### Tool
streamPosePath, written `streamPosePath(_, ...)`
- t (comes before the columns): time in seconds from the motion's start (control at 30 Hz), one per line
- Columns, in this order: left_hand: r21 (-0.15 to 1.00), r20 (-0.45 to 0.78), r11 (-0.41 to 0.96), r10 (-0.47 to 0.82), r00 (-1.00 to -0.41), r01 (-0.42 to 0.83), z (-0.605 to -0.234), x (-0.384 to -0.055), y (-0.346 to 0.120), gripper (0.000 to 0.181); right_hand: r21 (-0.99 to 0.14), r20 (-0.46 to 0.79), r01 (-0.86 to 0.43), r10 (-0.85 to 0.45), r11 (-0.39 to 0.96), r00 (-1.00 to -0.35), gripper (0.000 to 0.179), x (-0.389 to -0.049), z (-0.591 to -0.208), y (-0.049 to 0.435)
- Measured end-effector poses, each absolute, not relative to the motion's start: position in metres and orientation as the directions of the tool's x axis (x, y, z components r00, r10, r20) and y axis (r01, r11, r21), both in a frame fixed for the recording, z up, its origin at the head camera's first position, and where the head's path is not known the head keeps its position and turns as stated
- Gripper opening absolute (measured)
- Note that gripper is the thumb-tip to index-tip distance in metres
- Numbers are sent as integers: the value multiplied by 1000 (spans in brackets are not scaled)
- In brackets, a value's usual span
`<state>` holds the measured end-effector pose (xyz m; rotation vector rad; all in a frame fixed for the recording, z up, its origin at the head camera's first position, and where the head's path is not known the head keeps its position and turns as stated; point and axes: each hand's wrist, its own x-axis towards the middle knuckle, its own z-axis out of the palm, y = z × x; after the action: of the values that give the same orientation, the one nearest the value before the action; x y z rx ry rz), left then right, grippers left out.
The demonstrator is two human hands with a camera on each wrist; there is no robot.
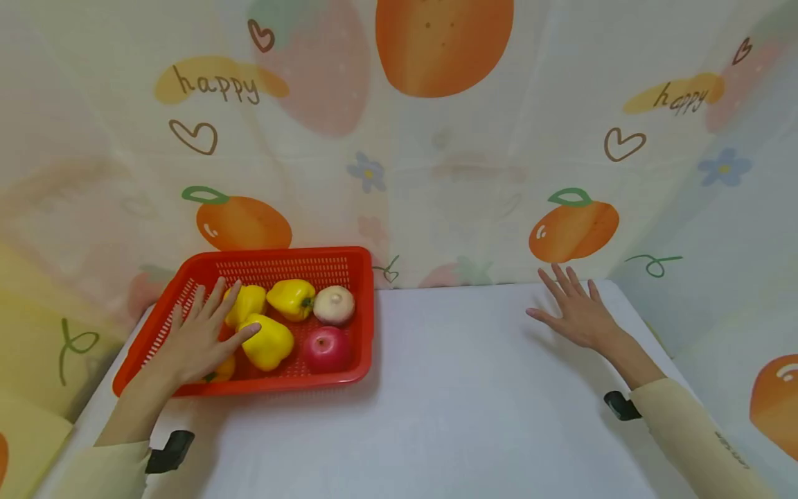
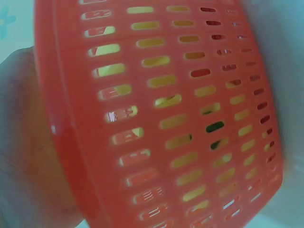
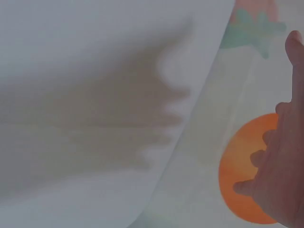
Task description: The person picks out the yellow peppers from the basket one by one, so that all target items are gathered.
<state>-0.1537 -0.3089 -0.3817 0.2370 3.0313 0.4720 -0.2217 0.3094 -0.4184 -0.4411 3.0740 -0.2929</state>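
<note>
A red plastic basket [image 1: 368,326] with slotted walls stands on the left of the table. Inside it are several yellow bell peppers [image 1: 269,344], a whitish bulb that looks like garlic [image 1: 334,305] and a round pinkish-red fruit [image 1: 327,349]. My left hand [image 1: 198,339], fingers spread, is over the basket's left part and overlaps some peppers in the head view, holding nothing. In the left wrist view the basket's slotted wall [image 2: 156,109] covers most of that hand. Over the table's far right, my right hand [image 1: 578,315] is spread with nothing in it.
A white cloth covers the table [image 1: 449,388]. Right behind its back edge hangs a fruit-printed fabric backdrop [image 1: 436,208], which also runs down the right side. The right hand's shadow [image 3: 128,99] falls across the cloth in the right wrist view.
</note>
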Motion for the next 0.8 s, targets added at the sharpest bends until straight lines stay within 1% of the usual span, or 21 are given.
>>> streamPosePath(0.2, 296, 26, 940, 169, -985, 169, -376, -149, -313, 90, -206, 0, -286, -292, 936, -956, 93, -225, -413, 299)
streamPosePath(0.37, 335, 107, 922, 169, -980, 195, -371, -144, -318, 89, -215, 20, -314, -317, 925, -948, 93, -226, -406, 286)
streamPosePath(0.47, 373, 170, 904, 152, -974, 207, -367, -141, -323, 88, -210, 59, -344, -340, 915, -939, 91, -227, -402, 276)
streamPosePath(0.63, 396, 296, 885, 130, -946, 246, -365, -134, -333, 81, -217, 164, -414, -385, 884, -908, 90, -227, -396, 257)
streamPosePath(0.73, 422, 332, 869, 116, -936, 258, -366, -128, -338, 78, -231, 190, -435, -398, 870, -897, 92, -226, -393, 245)
streamPosePath(0.8, 432, 341, 869, 92, -935, 243, -367, -124, -341, 78, -239, 193, -447, -409, 862, -892, 93, -226, -390, 237)
